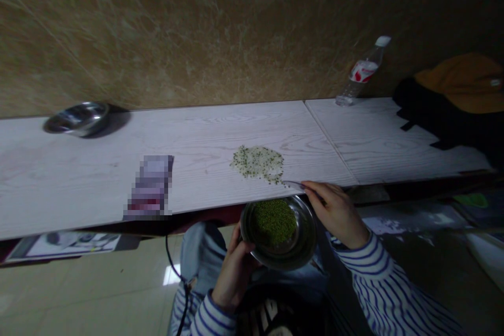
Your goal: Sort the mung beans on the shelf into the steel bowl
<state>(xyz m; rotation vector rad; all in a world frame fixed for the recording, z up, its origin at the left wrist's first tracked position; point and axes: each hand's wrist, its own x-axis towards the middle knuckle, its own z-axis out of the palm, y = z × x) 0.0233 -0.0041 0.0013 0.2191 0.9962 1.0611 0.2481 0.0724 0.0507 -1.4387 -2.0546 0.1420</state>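
My left hand is closed on the rim and side of a steel bowl, held over my lap just below the table's front edge. Small green beans, like mung beans, cover part of its bottom. Between the fingers of my right hand is a thin metal spoon, its tip at the near edge of a pile on the table. That pile mixes white grains, like rice, with green beans. A few beans lie loose near the spoon, whose bowl end is hard to make out.
A second steel bowl sits at the back left of the white wooden table. A blurred flat rectangular object lies left of the pile. At the back right stand a plastic bottle and an orange-brown cap on dark cloth.
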